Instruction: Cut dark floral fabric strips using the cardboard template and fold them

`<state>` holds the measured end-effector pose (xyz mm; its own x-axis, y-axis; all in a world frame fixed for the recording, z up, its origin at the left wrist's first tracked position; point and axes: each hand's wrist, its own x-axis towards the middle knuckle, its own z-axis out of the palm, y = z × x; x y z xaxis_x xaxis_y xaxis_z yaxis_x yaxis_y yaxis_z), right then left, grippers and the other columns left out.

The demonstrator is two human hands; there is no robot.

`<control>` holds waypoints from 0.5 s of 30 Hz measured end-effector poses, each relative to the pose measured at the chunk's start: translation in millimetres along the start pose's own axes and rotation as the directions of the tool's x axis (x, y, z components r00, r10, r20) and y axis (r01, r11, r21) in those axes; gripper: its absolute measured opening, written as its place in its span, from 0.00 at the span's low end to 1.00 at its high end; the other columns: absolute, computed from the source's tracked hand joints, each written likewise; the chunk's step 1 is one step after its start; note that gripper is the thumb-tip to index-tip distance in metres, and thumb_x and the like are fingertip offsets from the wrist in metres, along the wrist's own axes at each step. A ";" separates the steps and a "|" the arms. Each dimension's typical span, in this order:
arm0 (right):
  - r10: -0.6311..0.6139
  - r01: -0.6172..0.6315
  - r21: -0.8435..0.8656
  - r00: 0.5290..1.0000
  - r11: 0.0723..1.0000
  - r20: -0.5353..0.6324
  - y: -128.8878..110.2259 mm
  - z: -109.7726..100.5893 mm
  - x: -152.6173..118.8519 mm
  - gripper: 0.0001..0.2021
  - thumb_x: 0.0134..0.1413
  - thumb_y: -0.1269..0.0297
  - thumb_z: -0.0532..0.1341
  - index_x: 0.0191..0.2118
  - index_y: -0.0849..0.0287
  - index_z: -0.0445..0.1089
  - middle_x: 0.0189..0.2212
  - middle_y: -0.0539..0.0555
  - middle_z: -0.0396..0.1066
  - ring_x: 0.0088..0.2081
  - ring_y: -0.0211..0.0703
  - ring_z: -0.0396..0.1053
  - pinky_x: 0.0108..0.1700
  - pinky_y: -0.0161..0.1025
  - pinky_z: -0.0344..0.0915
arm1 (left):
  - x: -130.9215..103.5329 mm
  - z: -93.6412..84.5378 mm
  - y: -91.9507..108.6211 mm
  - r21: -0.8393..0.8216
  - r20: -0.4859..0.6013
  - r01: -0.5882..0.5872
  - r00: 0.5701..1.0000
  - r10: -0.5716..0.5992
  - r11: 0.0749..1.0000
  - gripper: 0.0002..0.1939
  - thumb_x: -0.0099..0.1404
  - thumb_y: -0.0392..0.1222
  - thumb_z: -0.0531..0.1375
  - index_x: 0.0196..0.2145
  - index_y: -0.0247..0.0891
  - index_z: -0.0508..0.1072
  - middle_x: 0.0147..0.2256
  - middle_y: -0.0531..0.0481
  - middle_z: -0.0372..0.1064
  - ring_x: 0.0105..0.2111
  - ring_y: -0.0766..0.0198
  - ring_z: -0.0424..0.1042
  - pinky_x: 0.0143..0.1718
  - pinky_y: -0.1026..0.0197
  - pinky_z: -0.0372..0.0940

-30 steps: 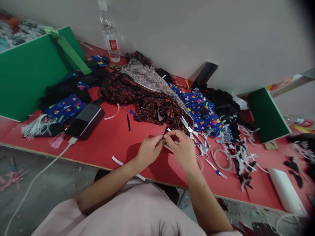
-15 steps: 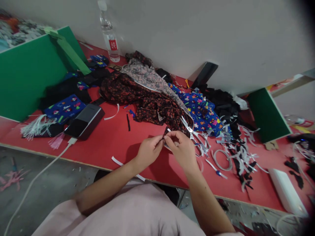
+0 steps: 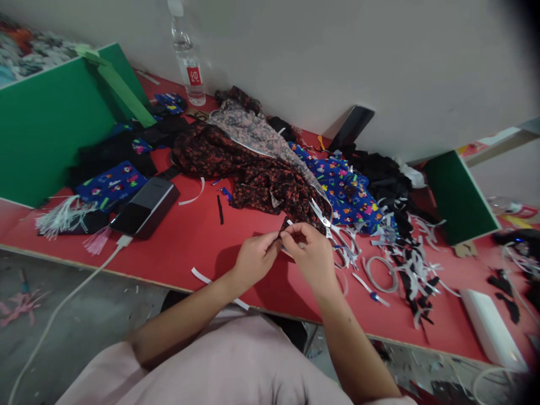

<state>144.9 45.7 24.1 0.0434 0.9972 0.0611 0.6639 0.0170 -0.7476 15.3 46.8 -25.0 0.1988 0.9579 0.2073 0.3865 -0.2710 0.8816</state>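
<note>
Above the front part of the red table (image 3: 185, 242), my left hand (image 3: 257, 259) and my right hand (image 3: 310, 253) meet, both pinching a small piece of dark patterned fabric (image 3: 285, 224). A white bit shows at its top; the fingers hide the rest. Just beyond lies the crumpled black and red floral fabric (image 3: 257, 183), with a grey floral side. Scissors with white handles (image 3: 328, 225) rest right behind my right hand, their blades on the floral fabric. Blue printed fabric (image 3: 346, 191) is behind them.
A black box-shaped device (image 3: 147, 208) with a white cable sits left. A water bottle (image 3: 189, 67) and a phone (image 3: 352, 128) stand by the wall. Green panels (image 3: 50, 124) flank both sides. Black and white scraps (image 3: 415, 275) and a white case (image 3: 491, 326) lie right.
</note>
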 end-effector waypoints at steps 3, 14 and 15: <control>0.003 -0.003 0.006 1.000 1.000 0.000 0.2 -0.1 0.2 0.08 0.52 0.60 0.57 0.31 0.58 0.70 0.29 0.51 0.74 0.28 0.39 0.69 0.31 0.35 0.63 | 0.1 -0.7 0.7 0.007 0.005 0.015 1.000 -0.015 1.000 0.12 0.64 0.36 0.52 0.39 0.38 0.74 0.28 0.51 0.74 0.26 0.69 0.70 0.28 0.69 0.60; 0.009 -0.009 0.022 1.000 1.000 0.012 1.1 -0.5 0.3 0.08 0.52 0.61 0.57 0.31 0.58 0.71 0.29 0.52 0.74 0.28 0.40 0.70 0.33 0.35 0.64 | -0.3 -1.0 1.3 0.005 0.005 0.012 1.000 -0.012 1.000 0.12 0.64 0.35 0.52 0.40 0.38 0.74 0.29 0.52 0.75 0.26 0.69 0.71 0.29 0.69 0.61; 0.009 -0.009 0.020 1.000 1.000 0.013 1.0 -0.5 0.3 0.08 0.52 0.61 0.57 0.31 0.58 0.71 0.29 0.52 0.74 0.28 0.40 0.70 0.33 0.35 0.64 | -0.4 -1.1 1.3 0.004 0.004 0.010 1.000 -0.010 1.000 0.12 0.64 0.35 0.52 0.40 0.38 0.74 0.29 0.52 0.75 0.26 0.69 0.71 0.29 0.69 0.61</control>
<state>145.9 46.0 23.8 0.0395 0.9982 0.0454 0.6487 0.0089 -0.7610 14.8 46.2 -23.5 0.1981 0.9603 0.1966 0.3922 -0.2615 0.8819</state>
